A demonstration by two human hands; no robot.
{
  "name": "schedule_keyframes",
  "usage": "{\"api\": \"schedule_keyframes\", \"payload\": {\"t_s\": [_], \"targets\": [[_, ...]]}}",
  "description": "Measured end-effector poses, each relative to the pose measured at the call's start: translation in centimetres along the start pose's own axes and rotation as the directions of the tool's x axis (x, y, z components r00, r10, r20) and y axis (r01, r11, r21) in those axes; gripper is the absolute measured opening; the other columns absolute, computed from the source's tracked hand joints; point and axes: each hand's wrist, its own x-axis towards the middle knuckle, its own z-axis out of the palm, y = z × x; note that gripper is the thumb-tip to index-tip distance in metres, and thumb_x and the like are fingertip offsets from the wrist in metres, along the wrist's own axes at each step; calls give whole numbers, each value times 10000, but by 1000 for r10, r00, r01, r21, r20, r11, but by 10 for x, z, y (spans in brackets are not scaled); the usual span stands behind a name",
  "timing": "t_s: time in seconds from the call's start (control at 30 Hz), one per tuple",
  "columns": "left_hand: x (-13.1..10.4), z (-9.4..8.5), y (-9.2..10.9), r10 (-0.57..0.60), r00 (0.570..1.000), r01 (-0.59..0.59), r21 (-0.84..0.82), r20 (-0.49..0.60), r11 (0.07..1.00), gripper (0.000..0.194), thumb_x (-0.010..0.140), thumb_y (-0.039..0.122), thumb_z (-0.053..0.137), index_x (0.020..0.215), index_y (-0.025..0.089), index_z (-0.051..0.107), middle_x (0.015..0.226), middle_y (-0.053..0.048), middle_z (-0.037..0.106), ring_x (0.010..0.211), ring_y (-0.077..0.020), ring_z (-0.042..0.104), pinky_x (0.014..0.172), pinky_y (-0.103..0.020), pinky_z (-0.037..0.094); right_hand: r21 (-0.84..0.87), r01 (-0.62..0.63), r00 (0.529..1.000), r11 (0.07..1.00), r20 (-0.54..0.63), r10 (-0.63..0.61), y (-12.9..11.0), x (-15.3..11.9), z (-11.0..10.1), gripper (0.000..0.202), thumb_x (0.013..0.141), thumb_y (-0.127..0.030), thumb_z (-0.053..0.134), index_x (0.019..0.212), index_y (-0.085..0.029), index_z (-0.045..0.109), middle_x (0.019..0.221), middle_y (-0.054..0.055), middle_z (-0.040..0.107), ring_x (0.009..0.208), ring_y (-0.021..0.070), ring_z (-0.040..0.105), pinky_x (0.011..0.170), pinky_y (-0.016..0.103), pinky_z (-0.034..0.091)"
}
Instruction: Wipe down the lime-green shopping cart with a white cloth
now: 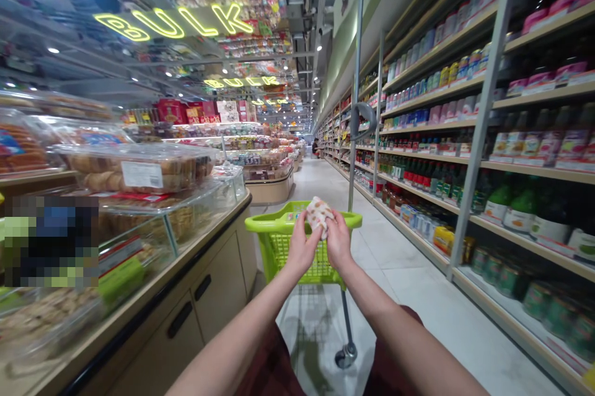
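A small white cloth-like item point(318, 216) with brown and pink spots is held between both hands, above the near edge of a green shopping cart point(274, 224). My left hand point(303, 246) pinches its left and lower side. On the right, my right hand point(338, 238) has its fingers closed on the same item. The fingertips of both hands nearly meet below it. Part of the cart basket is hidden behind my hands and forearms.
A counter point(223, 259) with clear bins and packaged baked goods runs along the left. Tall shelves point(425, 198) of bottles and cans line the right. A metal pole point(357, 74) rises behind the cart. Tiled aisle floor point(309, 176) stretches ahead, with a person far off.
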Motion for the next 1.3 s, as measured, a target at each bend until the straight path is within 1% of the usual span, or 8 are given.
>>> {"api": "schedule_keyframes", "payload": {"t_s": [0.27,0.6,0.73,0.8,0.87,1.0,1.17,1.3], "targets": [[4,7,1,-238,969,226,-624,67,748,481,707,391,566,1095,111,520,1089,-114,617,974,-209,592,879,-342,445,404,-279,960,871,118,253,-5,-19,25,223,624,-214,519,842,-192,562,740,-10,645,760,140,612,718,270,492],[16,-4,2,-152,988,142,-285,-11,948,344,662,198,560,1004,164,568,934,-18,659,881,-170,603,824,-301,469,193,-393,910,899,221,350,17,-20,21,179,597,-271,584,743,-172,556,646,4,636,677,166,611,621,280,483],[34,-24,-7,-171,980,159,-111,-107,981,323,673,134,467,972,164,586,873,-8,665,829,-171,611,800,-318,481,-166,-129,954,978,248,168,13,0,6,223,657,-244,551,863,-163,577,805,50,656,819,194,613,751,339,470],[48,-42,-15,-106,973,128,97,-204,987,375,683,111,439,1026,179,576,956,-17,653,912,-185,593,858,-333,454,-483,150,970,863,242,-33,6,16,-10,267,695,-196,519,951,-158,585,958,79,638,935,199,580,851,352,425],[60,-57,-22,-16,971,102,353,-238,930,457,689,72,406,1114,178,534,1107,-48,600,1063,-200,523,944,-351,396,-729,383,923,567,329,-200,0,32,-30,292,727,-157,490,1001,-156,589,1102,100,588,1057,215,510,930,369,357],[59,-42,-22,20,999,15,675,-44,738,516,697,19,376,1192,124,479,1295,-120,457,1214,-214,383,1029,-368,300,-869,472,878,147,447,-172,0,46,-58,262,800,-171,443,1014,-164,594,1087,103,599,1064,231,492,947,413,287],[30,29,7,75,931,-332,743,357,580,365,838,136,334,1164,201,486,1312,-96,434,1213,-227,367,988,-425,314,-845,531,842,59,518,-150,7,41,-65,218,830,-199,422,961,-180,596,980,85,632,1000,226,505,932,411,261],[25,31,7,168,866,-492,741,472,456,358,872,175,297,1194,178,452,1311,-101,424,1232,-235,333,998,-421,280,-818,572,814,60,558,-160,5,40,-68,240,824,-162,411,988,-189,584,1007,71,624,1005,217,499,936,407,255]]}}
